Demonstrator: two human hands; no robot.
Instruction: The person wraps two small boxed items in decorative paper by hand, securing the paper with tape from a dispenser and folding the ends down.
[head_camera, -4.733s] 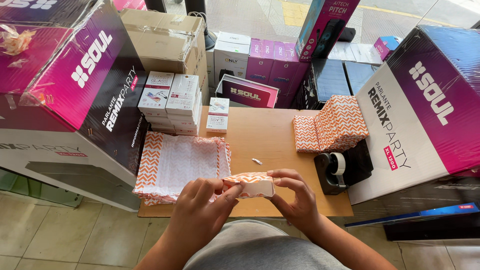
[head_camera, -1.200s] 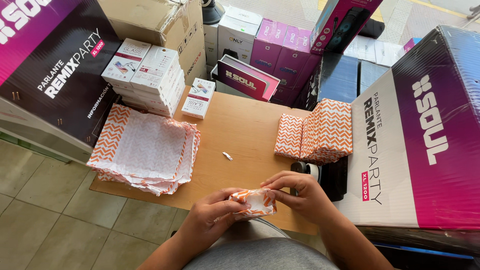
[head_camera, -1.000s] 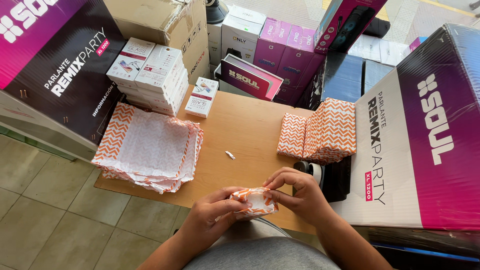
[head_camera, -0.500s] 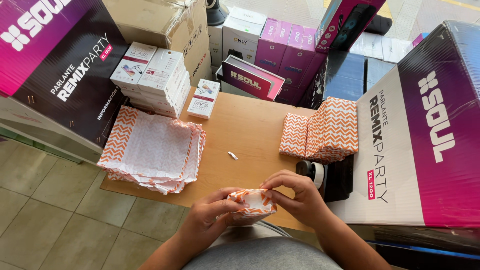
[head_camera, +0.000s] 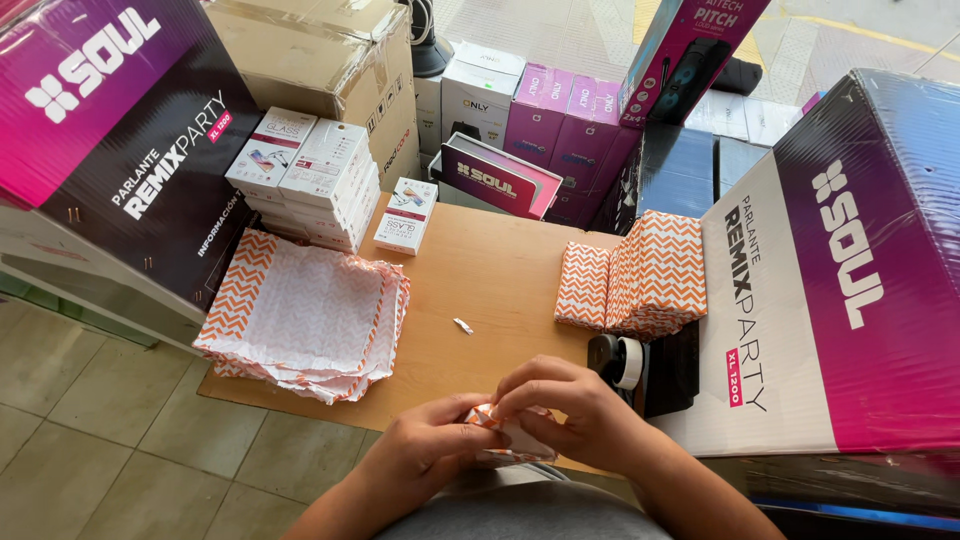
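Both hands meet at the near edge of a brown cardboard work surface (head_camera: 490, 275). My left hand (head_camera: 425, 450) and my right hand (head_camera: 565, 405) pinch a small packet wrapped in orange-and-white zigzag paper (head_camera: 510, 437), mostly hidden by the fingers. A stack of flat zigzag wrapping sheets (head_camera: 305, 315) lies to the left. A pile of wrapped zigzag packets (head_camera: 640, 270) stands to the right. A black tape dispenser (head_camera: 640, 365) sits just beyond my right hand.
Small white product boxes (head_camera: 310, 170) are stacked at the back left, with one lone box (head_camera: 405, 215) beside them. Large magenta-and-black cartons (head_camera: 120, 130) (head_camera: 830, 290) flank the surface. A tiny scrap (head_camera: 463, 326) lies mid-surface. Tiled floor (head_camera: 90, 440) shows at left.
My hands have folded closer over the packet, covering more of it. The view has drifted slightly, so things sit a little further right in the frame.
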